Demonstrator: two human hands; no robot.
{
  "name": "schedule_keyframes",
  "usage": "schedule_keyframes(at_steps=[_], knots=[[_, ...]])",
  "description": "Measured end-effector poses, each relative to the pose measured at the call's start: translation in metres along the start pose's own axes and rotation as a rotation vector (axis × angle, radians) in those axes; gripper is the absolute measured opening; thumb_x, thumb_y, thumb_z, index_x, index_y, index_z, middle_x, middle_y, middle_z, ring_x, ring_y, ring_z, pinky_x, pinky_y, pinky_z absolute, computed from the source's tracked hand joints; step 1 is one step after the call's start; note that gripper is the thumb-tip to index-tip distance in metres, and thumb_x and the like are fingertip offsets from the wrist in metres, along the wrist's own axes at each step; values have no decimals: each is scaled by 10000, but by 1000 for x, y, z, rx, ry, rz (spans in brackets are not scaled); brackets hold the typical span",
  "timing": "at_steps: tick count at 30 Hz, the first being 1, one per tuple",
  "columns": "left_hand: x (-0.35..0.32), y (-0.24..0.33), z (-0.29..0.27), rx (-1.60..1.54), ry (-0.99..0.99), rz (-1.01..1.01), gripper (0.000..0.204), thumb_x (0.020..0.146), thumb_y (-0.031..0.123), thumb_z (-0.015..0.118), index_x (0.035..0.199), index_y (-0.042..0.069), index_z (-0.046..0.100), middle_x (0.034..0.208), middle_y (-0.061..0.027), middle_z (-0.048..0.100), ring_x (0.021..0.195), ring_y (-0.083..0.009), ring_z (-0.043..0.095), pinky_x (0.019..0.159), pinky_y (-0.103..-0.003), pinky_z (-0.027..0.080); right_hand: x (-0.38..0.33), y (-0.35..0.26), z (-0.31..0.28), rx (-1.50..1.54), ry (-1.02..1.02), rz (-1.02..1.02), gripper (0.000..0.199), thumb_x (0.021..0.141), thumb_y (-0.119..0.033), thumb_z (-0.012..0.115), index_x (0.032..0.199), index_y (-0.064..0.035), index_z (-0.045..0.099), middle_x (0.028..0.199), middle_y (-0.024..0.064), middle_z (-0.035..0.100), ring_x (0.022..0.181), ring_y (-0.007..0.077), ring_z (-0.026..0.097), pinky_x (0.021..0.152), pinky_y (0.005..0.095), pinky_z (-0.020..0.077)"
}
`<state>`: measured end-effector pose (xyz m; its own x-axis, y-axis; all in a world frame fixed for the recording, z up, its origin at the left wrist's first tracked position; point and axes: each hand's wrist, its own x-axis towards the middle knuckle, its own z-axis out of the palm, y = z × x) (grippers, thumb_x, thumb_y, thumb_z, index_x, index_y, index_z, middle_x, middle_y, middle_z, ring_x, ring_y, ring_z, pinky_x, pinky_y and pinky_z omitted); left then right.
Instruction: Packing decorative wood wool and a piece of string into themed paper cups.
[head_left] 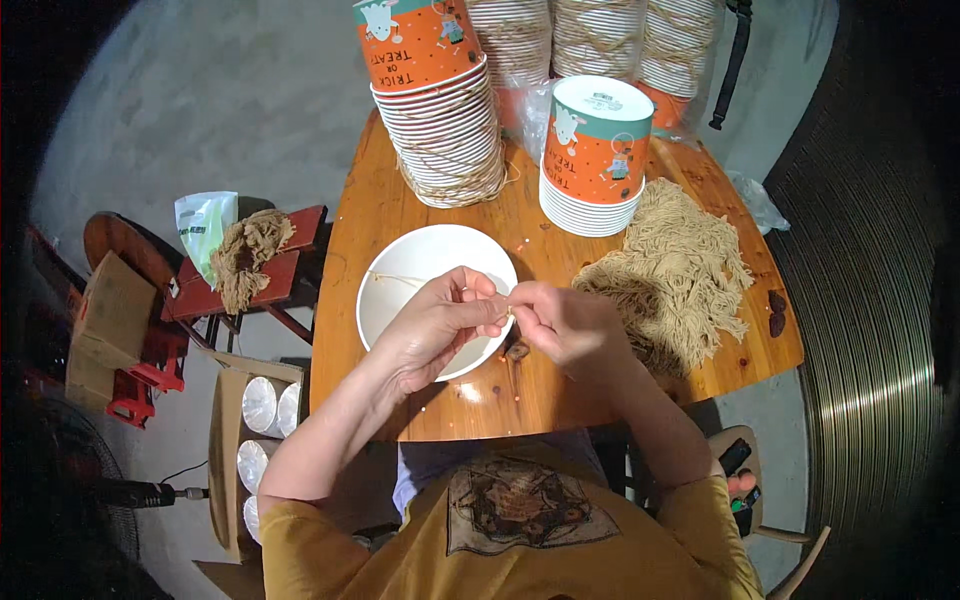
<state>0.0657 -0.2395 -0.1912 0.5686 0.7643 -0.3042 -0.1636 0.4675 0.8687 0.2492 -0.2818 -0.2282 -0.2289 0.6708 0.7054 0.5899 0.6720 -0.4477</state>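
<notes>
A white paper bucket [425, 248] stands on the wooden table with its round mouth up. From the left side of its rim a thin tan cord [397, 277] runs across the inside toward my hands. Over the bucket's right edge, my left hand [435, 322] pinches the cord with thumb and fingers. Fingertip to fingertip with it, my right hand [572, 325] is closed on the same cord, and a small tan bit shows between them. My fingers hide most of the cord there. Right of my right hand lies a heap of tan cords [695, 265].
Behind the bucket stand a tall bucket stack strung with cord [445, 150] and a shorter upside-down orange stack [597, 150]. More wrapped stacks [597, 35] line the far edge. At left, a red stool [265, 285] bears more cord; a cardboard box [228, 430] holds silvery-topped cylinders.
</notes>
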Motion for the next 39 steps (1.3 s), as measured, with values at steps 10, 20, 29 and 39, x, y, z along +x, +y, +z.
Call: schedule_keyframes(at_steps=[10,20,29,39], knots=[[3,-3,6,131,39,68,187,832,-1,620,959,28,487,843,-48,560,739,-105,553,693,-207,473,11,0,-5,449,-268,636,107,817,-147,598,852,-61,545,575,29,545,509,137,578,454,286,426],[5,-4,1,158,18,76,143,860,9,596,963,34,500,896,-52,576,797,-114,575,728,-219,484,12,6,-14,887,-371,841,167,892,-204,492,883,-42,534,543,-15,475,433,48,391,429,191,315],[4,-3,5,126,41,94,154,838,8,608,942,15,494,838,-49,565,732,-107,551,695,-212,465,6,-1,-5,794,-171,611,117,928,-143,453,930,-34,497,558,-14,469,458,61,421,443,203,328],[6,-7,0,150,17,95,151,850,21,615,949,40,501,899,-40,572,817,-110,565,765,-225,477,6,-3,-5,769,-153,666,88,926,-118,482,906,-39,514,552,-16,466,466,45,417,441,199,326]])
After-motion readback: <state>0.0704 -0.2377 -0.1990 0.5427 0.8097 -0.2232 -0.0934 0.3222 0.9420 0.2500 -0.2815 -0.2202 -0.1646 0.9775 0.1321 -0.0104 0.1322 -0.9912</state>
